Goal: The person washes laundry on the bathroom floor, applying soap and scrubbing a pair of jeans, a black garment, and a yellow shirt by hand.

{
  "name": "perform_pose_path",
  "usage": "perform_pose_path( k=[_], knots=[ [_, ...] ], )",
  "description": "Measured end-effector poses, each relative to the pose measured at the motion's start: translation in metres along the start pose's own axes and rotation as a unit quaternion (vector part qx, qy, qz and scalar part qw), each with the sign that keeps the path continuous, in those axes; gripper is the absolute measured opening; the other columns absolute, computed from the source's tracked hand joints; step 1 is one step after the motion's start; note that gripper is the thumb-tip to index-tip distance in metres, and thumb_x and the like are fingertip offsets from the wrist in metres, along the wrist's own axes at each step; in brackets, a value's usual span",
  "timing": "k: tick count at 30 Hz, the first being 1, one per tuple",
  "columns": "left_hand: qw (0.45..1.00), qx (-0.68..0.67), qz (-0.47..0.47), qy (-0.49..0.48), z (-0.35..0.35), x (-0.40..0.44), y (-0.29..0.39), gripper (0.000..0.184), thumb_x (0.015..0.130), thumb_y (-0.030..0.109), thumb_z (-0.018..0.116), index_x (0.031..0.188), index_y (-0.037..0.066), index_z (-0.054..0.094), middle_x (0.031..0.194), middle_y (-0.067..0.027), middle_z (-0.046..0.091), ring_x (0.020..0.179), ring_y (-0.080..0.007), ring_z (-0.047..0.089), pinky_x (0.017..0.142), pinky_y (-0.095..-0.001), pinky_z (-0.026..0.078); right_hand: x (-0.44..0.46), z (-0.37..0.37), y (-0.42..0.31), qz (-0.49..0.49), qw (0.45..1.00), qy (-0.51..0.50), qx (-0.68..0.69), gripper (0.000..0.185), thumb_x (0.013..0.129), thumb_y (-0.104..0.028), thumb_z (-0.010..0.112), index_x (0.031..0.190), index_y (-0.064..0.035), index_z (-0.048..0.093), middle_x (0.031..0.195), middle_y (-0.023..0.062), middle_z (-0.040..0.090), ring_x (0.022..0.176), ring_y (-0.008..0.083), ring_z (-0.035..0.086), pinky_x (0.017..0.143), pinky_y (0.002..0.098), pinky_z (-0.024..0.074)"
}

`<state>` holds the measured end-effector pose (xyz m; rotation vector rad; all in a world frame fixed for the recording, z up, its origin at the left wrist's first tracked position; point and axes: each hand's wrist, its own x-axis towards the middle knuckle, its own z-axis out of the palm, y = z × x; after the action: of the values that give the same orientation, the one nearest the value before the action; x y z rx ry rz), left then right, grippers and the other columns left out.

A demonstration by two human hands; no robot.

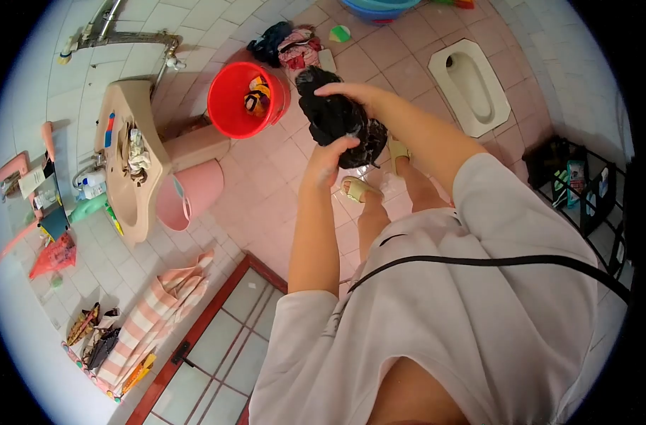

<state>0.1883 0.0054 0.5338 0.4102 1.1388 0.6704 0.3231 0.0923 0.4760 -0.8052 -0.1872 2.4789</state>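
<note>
A bundled black cloth, wet-looking with whitish streaks like suds, is held up in front of my body. My left hand grips its near lower side, thumb lying over the fabric. From the upper right, my right hand clasps it, with the thumb across the top. Most fingers of both hands are hidden behind the cloth. Just left of the bundle stands a red bucket with a yellow, dark and white item inside. Beyond lies a pile of dark and pink clothes on the floor.
On the left are a washbasin and a pink bin. A squat toilet is set into the tiled floor. Blue basins stand at the far end. A black rack is at right, a door at lower left.
</note>
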Motion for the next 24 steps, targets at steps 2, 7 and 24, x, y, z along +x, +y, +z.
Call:
perform_pose_path(
  k=[2,7,24],
  knots=[
    [0.999,0.032,0.008,0.009,-0.012,0.011,-0.013,0.053,0.069,0.0,0.064,0.121,0.001,0.05,0.109,-0.0064,0.059,0.099,-0.0182,0.055,0.089,-0.0304,0.042,0.011,-0.001,-0.003,-0.044,0.995,0.061,-0.068,0.039,0.067,-0.027,0.074,0.096,-0.0029,0.064,0.088,0.0091,0.067,0.08,0.0212,0.065,0.076,0.0341,0.0526],
    [0.865,-0.424,-0.153,0.221,-0.008,0.025,-0.021,0.069,0.079,0.055,0.054,0.126,0.006,0.044,0.132,-0.013,0.039,0.127,-0.0319,0.031,0.103,-0.0605,0.019,-0.021,0.043,0.01,-0.31,0.83,0.166,-0.432,0.048,0.055,-0.02,0.076,0.099,-0.0051,0.062,0.099,0.0131,0.063,0.094,0.0254,0.06,0.081,0.0325,0.0468],
    [0.944,-0.315,0.054,-0.081,-0.017,0.037,-0.041,0.021,0.085,0.032,0.051,0.081,0.012,0.053,0.082,-0.0022,0.06,0.08,-0.0148,0.059,0.071,-0.033,0.048,-0.071,0.064,0.079,-0.389,0.682,0.233,-0.574,0.031,0.06,-0.026,0.07,0.085,-0.0121,0.059,0.077,0.0116,0.063,0.076,0.0323,0.062,0.066,0.0395,0.0482]
  ],
)
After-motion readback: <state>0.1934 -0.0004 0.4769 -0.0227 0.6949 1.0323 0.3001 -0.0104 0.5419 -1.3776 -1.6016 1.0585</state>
